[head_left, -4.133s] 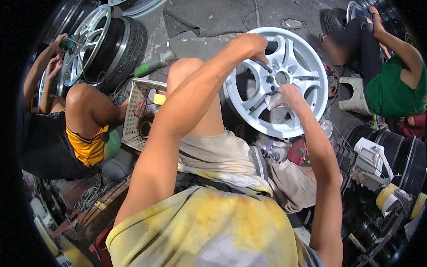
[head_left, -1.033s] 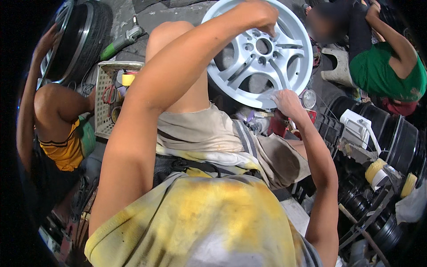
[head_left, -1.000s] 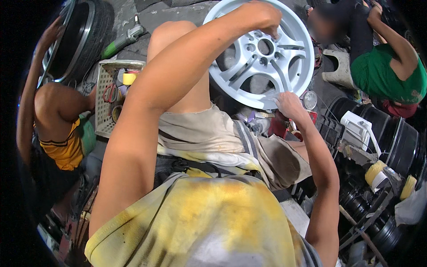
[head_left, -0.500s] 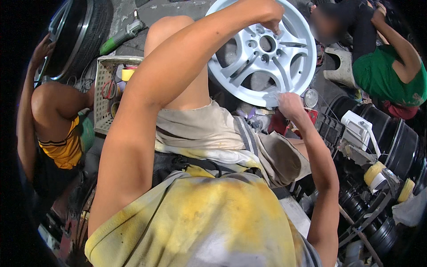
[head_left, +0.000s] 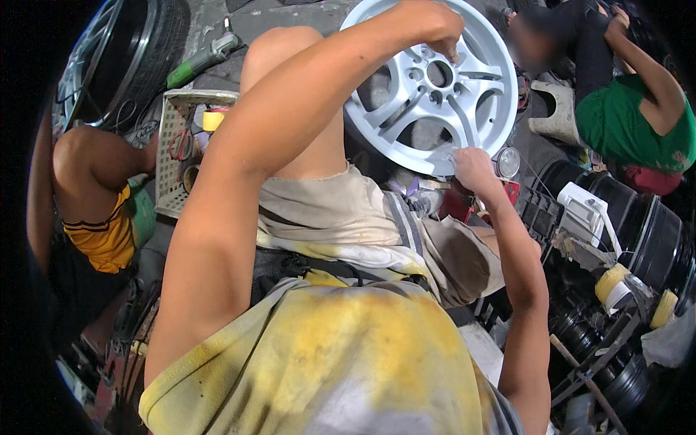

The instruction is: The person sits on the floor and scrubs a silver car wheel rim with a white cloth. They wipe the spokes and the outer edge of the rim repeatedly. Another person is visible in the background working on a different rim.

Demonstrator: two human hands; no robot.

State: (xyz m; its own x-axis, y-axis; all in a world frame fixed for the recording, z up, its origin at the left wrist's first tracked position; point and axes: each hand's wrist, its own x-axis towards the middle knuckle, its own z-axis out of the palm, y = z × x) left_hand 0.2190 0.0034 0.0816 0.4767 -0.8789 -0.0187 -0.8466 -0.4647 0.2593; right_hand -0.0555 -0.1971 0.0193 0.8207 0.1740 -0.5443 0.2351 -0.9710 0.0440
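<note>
Left hand curls over the wheel, probably steadying it; right hand is half-closed at the near edge. Can't tell if either's gripping anything tbh.

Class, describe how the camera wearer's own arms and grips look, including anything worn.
The left arm and right arm are bare below a yellow-and-grey blotched shirt. The left grip and right grip are likewise bare, without gloves.

The wheel rim lay at the frame's upper centre, between the basket to the left and the stool to the right. Scissors lay in the basket; the grinder lay above it.
</note>
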